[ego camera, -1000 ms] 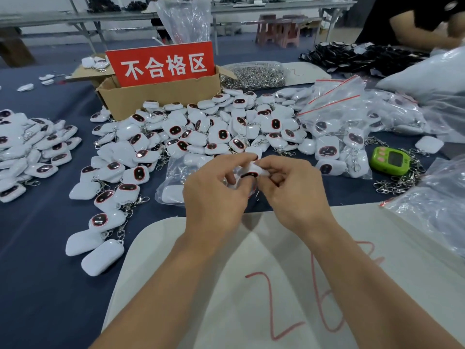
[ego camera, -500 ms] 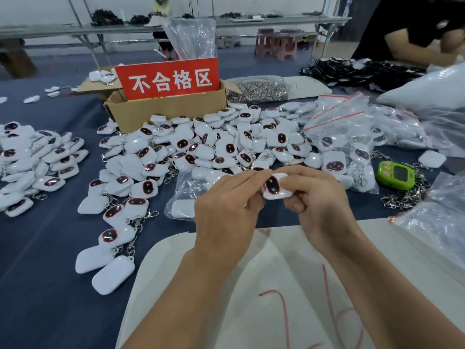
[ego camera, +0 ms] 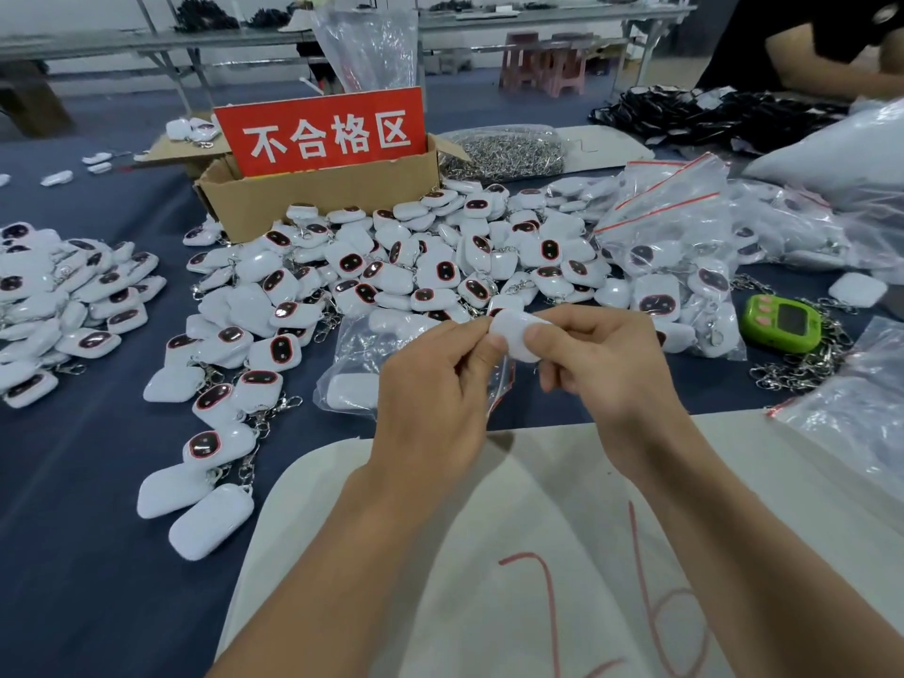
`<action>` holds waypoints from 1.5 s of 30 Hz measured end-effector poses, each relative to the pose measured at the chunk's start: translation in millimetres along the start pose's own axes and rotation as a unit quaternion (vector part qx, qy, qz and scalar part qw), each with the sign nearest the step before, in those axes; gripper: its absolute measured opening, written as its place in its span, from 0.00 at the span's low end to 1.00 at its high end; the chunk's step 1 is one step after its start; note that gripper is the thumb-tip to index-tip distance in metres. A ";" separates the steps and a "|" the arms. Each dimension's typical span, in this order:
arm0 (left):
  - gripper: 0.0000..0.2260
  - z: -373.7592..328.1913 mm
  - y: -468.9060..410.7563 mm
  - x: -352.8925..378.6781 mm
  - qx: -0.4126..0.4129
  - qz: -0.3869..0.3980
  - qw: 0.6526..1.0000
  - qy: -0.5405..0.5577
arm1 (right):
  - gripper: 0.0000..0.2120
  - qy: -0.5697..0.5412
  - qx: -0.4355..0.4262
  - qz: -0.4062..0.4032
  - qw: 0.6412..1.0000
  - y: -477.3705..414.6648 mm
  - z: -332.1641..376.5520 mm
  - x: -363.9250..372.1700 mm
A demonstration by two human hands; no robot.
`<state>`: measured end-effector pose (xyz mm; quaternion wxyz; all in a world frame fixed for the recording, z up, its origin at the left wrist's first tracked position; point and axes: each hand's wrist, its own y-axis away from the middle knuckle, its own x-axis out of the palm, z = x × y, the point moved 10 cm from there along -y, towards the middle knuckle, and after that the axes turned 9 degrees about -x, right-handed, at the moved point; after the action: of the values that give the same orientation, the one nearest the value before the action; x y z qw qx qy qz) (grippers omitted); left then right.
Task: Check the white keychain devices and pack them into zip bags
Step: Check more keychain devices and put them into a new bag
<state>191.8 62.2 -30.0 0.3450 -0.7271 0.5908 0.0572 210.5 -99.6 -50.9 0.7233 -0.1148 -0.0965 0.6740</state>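
Both hands hold one white keychain device [ego camera: 513,330] above the table's near middle, its plain white back turned up. My left hand [ego camera: 435,398] pinches its left edge. My right hand [ego camera: 606,369] grips it with the thumb on top. A clear zip bag [ego camera: 499,384] hangs between my hands under the device. A big heap of white keychain devices [ego camera: 391,266] with dark oval faces lies behind my hands. A second heap of keychain devices [ego camera: 63,296] lies at the left. Filled zip bags [ego camera: 675,256] are piled at the right.
A cardboard box [ego camera: 318,198] with a red sign [ego camera: 323,132] stands behind the heap. A bag of metal clips [ego camera: 504,154] lies right of it. A green device [ego camera: 780,323] rests on loose chains. A white sheet [ego camera: 489,555] with red marks covers the near table. Another person's arm [ego camera: 822,75] works at far right.
The device has been turned over: its dark face showed half a second ago, its white back shows now. Both hands have stayed close together at the same spot.
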 end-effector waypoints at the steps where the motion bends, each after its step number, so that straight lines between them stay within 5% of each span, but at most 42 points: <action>1: 0.15 -0.2 -0.7 -0.8 -0.004 -0.004 1.000 0.006 | 0.06 0.004 0.006 0.000 1.000 0.2 -1.9 0.0; 7: 0.10 11.2 -1.2 -19.3 -0.065 -0.073 0.994 -0.040 | 0.14 0.014 0.079 -0.043 0.996 4.4 -15.9 -10.9; 13: 0.16 15.3 1.0 -2.1 -0.077 -0.004 0.949 -0.306 | 0.14 0.114 0.099 -0.082 0.985 7.9 -18.3 -24.3; 19: 0.22 -2.6 5.4 7.4 -0.029 0.036 0.984 -0.172 | 0.10 0.269 0.033 -0.025 0.962 8.7 -6.5 -0.6; 22: 0.24 -13.6 6.6 7.8 0.015 0.062 0.994 -0.086 | 0.05 0.261 -0.046 0.029 0.964 5.4 0.5 17.4; 24: 0.24 -11.2 5.3 5.9 0.022 0.066 0.997 -0.034 | 0.16 0.265 -0.092 0.087 0.956 7.4 5.6 29.2; 27: 0.23 -11.1 3.9 -5.6 0.013 0.005 0.999 -0.038 | 0.28 0.223 -0.113 0.101 0.963 7.5 13.0 37.7; 31: 0.22 7.5 -1.0 -56.8 -0.086 -0.181 0.980 -0.009 | 0.26 0.133 -0.079 -0.090 0.984 -3.8 9.2 -8.2; 34: 0.23 -0.1 -2.8 -75.6 -0.061 -0.230 0.971 -0.029 | 0.24 0.267 -0.034 0.010 0.963 -8.2 -10.5 9.6; 37: 0.25 -20.4 -3.0 -50.3 0.013 -0.155 0.985 -0.076 | 0.27 0.383 -0.069 0.217 0.895 0.6 -21.8 59.4; 39: 0.29 -16.5 -3.5 -18.4 0.005 -0.050 0.994 -0.097 | 0.18 0.437 -0.116 0.267 0.851 5.1 -16.7 72.7; 42: 0.33 9.3 1.3 19.7 -0.077 0.088 0.990 -0.074 | 0.10 0.435 -0.094 0.204 0.872 0.9 -8.5 52.0; 45: 0.27 13.2 9.8 39.6 -0.073 0.166 0.979 -0.094 | 0.08 0.472 -0.037 0.137 0.870 -6.4 -15.3 17.9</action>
<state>199.0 36.6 -63.6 0.3308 -0.6331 0.6627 0.2248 222.5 -82.7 -63.9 0.5787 -0.4578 0.2479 0.6277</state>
